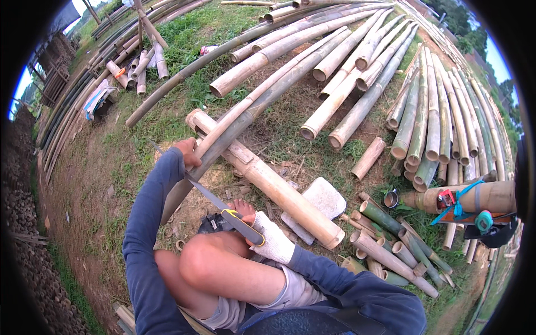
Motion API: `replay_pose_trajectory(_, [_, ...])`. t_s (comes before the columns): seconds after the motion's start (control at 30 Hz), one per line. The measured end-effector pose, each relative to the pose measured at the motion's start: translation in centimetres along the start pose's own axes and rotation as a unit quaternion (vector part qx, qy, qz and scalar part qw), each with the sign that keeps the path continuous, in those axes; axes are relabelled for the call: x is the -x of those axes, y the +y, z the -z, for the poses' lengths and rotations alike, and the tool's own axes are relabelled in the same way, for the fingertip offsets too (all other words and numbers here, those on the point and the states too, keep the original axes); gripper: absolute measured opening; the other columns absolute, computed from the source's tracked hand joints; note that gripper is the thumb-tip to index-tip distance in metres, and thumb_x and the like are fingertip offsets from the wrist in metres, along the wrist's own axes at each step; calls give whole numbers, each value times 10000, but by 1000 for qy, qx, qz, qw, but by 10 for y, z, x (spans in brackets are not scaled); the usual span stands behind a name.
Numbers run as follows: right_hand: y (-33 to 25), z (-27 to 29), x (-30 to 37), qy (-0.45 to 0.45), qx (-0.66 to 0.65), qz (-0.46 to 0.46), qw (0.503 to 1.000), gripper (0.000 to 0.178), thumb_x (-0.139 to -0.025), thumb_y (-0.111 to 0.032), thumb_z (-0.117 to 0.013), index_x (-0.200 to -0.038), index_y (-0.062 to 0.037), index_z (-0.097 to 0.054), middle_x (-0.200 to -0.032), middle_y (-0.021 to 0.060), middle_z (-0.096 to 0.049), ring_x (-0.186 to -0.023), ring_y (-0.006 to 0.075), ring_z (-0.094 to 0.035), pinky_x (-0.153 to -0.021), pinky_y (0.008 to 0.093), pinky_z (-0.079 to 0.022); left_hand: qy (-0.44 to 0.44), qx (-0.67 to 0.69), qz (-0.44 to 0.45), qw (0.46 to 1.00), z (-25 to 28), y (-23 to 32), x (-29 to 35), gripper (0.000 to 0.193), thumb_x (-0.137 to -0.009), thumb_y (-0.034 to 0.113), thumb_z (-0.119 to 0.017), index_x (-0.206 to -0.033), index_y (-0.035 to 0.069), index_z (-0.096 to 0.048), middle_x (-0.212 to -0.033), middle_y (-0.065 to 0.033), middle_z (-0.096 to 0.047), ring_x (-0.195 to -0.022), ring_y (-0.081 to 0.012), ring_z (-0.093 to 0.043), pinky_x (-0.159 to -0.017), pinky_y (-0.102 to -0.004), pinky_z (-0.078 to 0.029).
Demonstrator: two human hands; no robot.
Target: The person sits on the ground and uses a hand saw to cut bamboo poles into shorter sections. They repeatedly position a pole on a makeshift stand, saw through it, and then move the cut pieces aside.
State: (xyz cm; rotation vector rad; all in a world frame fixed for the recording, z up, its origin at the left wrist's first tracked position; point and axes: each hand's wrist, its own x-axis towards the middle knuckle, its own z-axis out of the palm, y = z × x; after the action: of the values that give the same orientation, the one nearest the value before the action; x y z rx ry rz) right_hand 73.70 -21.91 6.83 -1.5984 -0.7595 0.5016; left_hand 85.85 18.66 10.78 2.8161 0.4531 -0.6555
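Note:
My bare left hand (190, 153) is closed on the side of a long bamboo pole (245, 120). The pole lies across a thicker bamboo log (273, 181), which has a raised block where they cross. In my right hand (272, 239), in a white knit glove, is the grey-and-yellow handle of a hand saw (205, 194). The saw's blade lies across the pole just below my left hand, and its thin tip shows beyond my left wrist. Whether the teeth have cut into the pole cannot be made out. My bare foot (243, 210) is near the saw handle.
Many bamboo poles (329, 114) fan out ahead and to the right. Short cut pieces (391, 251) are heaped at the right, near a white slab (321, 198). A thick bamboo post (491, 198) carries a blue tie and a tape measure (483, 221). More poles lie at the far left.

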Motion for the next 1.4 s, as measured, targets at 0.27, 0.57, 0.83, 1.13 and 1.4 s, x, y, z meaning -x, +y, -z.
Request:
replay_pose_trajectory(0.27, [8,2,13,-84,13,-18,996,663,-771,-13,-783,-1405,-63,-595,-1187,163,-644,-1109,316,-654,-978,402,-518,81,315,-50,944,-34,58,5,770,-738,413,-895,-1330,-25,-670,-1121,-216,-766,-1019,-339,-758,-937,-416,-572])
replay_pose_trajectory(0.57, [12,1,12,-95,64,12,993,652,-775,-73,-773,-1410,-71,-622,-1145,198,-613,-1113,410,-610,-970,460,-496,287,165,-36,943,-38,76,43,585,-764,378,-897,-1219,50,-730,-1074,-202,-779,-987,-364,-761,-915,-460,-583])
replay_pose_trajectory(0.83, [10,9,9,-108,99,3,989,626,-805,-108,-760,-1415,-90,-618,-1194,199,-628,-1171,420,-603,-1000,461,-493,259,208,4,943,-30,72,41,589,-765,374,-904,-1208,25,-730,-1062,-195,-787,-989,-336,-772,-903,-424,-585])
replay_pose_trajectory(1.13, [14,7,-2,-107,97,8,990,624,-795,-120,-769,-1402,-108,-623,-1271,198,-641,-1219,427,-607,-1048,488,-491,253,268,-66,927,5,91,76,607,-771,384,-917,-1195,-4,-719,-1034,-177,-787,-958,-285,-774,-886,-402,-580])
replay_pose_trajectory(1.4, [11,-3,-4,-68,115,47,990,595,-818,-109,-744,-1398,-96,-610,-1181,200,-631,-1132,450,-628,-980,496,-515,150,275,-233,921,0,162,46,669,-909,261,-864,-1454,16,-563,-1242,-157,-691,-1104,-230,-688,-946,-357,-568])
